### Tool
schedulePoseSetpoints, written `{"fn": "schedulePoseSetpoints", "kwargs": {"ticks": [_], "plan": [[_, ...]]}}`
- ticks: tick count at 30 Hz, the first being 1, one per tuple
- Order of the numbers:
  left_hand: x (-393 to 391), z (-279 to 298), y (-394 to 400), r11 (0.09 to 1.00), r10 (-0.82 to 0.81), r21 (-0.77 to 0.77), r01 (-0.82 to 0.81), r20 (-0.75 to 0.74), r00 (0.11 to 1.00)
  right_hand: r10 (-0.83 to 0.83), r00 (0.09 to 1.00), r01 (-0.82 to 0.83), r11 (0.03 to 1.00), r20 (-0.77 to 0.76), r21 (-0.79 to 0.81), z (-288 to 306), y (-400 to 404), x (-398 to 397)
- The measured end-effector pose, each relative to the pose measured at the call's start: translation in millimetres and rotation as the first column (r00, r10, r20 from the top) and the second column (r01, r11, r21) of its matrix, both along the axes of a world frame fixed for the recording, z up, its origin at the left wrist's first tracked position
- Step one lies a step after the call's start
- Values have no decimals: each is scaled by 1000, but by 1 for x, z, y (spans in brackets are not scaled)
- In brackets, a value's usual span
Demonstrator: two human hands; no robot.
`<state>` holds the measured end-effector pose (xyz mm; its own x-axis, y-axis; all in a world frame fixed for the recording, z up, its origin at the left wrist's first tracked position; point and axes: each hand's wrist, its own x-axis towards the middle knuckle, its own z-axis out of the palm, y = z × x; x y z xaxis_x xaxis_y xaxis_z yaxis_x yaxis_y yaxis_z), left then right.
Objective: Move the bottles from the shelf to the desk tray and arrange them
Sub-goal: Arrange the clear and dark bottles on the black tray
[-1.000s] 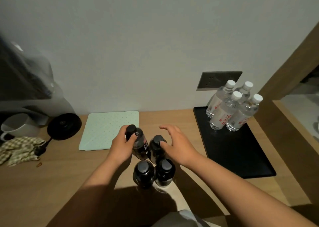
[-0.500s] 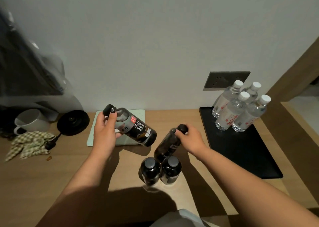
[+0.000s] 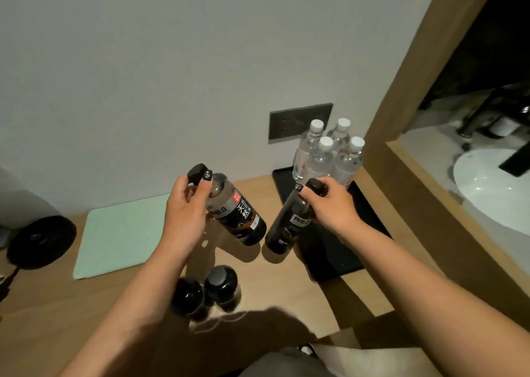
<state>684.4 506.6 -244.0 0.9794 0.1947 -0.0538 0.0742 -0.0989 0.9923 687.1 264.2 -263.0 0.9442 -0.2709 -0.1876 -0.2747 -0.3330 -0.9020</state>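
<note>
My left hand (image 3: 183,204) grips a dark labelled bottle (image 3: 238,219) by its neck and holds it tilted in the air over the desk. My right hand (image 3: 329,204) grips a second dark bottle (image 3: 289,227) near its cap, also tilted, at the left edge of the black tray (image 3: 338,256). Two more dark bottles (image 3: 206,289) stand upright side by side on the desk near its front edge. Several clear water bottles with white caps (image 3: 327,159) stand grouped at the back of the tray.
A pale green mat (image 3: 120,233) lies on the wooden desk (image 3: 43,305) to the left, with a round black base (image 3: 40,242) beside it. A wall socket plate (image 3: 298,121) is behind the tray. A wooden frame (image 3: 401,124) and a white basin (image 3: 493,184) are on the right.
Both hands have lifted a dark bottle each from the group on the desk and carried them up and to the right, toward the tray. My view has swung right.
</note>
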Motion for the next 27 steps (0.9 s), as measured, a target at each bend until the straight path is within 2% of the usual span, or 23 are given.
{"fn": "schedulePoseSetpoints", "kwargs": {"ticks": [7,11,15,21,27], "plan": [[13,-9,-80,989,-145,11,146,-48,988,-151,985,133,973,-85,-187,-22,-74,15],[13,-13,-106,982,-189,-15,189,-55,980,-119,990,98,964,-72,-247,-32,-93,32],[11,-16,-116,978,-207,-1,207,-75,976,-1,997,-23,943,-75,-331,-46,-87,45],[9,-21,-118,982,-183,27,188,-124,975,41,999,-39,952,-2,-304,-50,-78,59],[3,-25,-118,989,-138,37,144,-148,979,52,999,-47,948,8,-314,-57,-85,70]]}}
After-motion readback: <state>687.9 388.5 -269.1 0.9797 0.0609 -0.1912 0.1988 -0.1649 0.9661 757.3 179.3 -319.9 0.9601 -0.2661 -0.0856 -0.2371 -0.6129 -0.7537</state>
